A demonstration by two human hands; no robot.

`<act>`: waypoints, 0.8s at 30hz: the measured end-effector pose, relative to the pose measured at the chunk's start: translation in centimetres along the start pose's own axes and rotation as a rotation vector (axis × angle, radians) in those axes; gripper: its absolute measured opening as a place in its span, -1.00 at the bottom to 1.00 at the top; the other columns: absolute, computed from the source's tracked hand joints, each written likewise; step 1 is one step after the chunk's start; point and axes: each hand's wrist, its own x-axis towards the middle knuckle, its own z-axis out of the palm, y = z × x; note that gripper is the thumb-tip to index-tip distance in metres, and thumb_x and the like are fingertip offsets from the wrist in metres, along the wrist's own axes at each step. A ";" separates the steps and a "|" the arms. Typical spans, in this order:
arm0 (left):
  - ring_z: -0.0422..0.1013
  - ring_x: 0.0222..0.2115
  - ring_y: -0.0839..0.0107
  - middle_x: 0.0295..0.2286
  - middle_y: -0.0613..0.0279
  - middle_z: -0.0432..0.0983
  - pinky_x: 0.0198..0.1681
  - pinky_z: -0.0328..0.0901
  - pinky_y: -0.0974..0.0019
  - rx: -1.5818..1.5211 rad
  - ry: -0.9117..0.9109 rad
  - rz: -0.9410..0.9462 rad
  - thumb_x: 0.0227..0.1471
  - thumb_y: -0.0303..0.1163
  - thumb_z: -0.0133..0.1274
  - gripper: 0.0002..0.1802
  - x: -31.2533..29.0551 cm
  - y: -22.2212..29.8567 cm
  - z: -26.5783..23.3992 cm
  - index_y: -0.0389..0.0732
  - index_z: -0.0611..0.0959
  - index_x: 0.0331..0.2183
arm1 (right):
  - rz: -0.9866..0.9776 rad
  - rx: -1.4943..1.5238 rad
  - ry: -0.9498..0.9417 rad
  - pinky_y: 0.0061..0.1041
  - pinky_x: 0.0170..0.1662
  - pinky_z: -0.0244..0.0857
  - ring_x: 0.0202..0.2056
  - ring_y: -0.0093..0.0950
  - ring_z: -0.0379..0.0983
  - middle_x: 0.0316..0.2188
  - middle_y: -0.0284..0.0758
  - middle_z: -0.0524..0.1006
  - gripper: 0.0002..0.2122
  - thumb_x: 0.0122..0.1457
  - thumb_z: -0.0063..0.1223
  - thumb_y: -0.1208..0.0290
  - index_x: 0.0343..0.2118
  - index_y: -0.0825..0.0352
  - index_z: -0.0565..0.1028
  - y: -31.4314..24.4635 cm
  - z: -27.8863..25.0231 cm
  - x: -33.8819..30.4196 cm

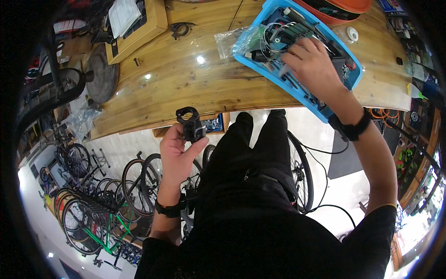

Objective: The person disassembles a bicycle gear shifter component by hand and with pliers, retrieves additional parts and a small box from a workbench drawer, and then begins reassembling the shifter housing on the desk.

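Note:
Low in front of the bench edge, my left hand (pixel 176 151) grips a black clamp bracket (pixel 194 127) with a ring-shaped end that stands up above the fingers. My right hand (pixel 313 65) reaches into a blue plastic bin (pixel 357 77) on the bench. Its fingers are curled over the loose parts inside. A small greyish piece (pixel 283 69) shows blurred by the fingertips; what it is I cannot tell. Around the hand lie a coiled white cable (pixel 265 39), a green circuit-board-like piece (pixel 297 31) and several black parts.
The bin stands on a wooden workbench (pixel 176 83). A clear plastic bag (pixel 226 44) touches its left side. Left on the bench are a black clamp (pixel 180 29), a bolt (pixel 136 61) and a cardboard box (pixel 139 39). An open drawer (pixel 226 122) juts out below. Bicycles (pixel 93 218) fill the lower left floor.

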 end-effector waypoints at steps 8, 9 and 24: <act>0.43 -0.33 0.60 -0.33 0.34 0.55 -0.25 0.33 0.50 0.024 0.010 0.031 -0.05 -0.68 0.23 -0.65 0.0 -0.4 -0.4 -0.29 0.54 -0.18 | -0.032 0.033 -0.187 -0.33 0.05 0.23 -0.02 -0.36 0.32 -0.19 -0.37 0.47 -0.76 -0.06 0.16 0.40 -0.26 0.25 0.54 1.1 -3.8 -5.2; 0.43 -0.34 0.60 -0.33 0.34 0.55 -0.26 0.33 0.50 0.030 -0.003 0.030 -0.05 -0.69 0.23 -0.66 0.0 -0.3 -0.3 -0.28 0.54 -0.19 | -0.032 0.073 -0.176 -0.33 0.03 0.24 -0.02 -0.35 0.32 -0.18 -0.36 0.47 -0.73 -0.07 0.21 0.37 -0.25 0.27 0.54 1.1 -4.1 -5.4; 0.41 -0.27 0.59 -0.31 0.33 0.56 -0.10 0.27 0.47 -0.026 -0.011 0.030 -0.08 -0.70 0.25 -0.69 -0.3 0.0 1.1 -0.29 0.54 -0.25 | 0.093 -0.107 0.020 -0.33 -0.06 0.26 -0.11 -0.29 0.38 -0.27 -0.26 0.49 -0.74 0.10 0.01 0.44 -0.11 0.21 0.49 -2.9 3.4 4.8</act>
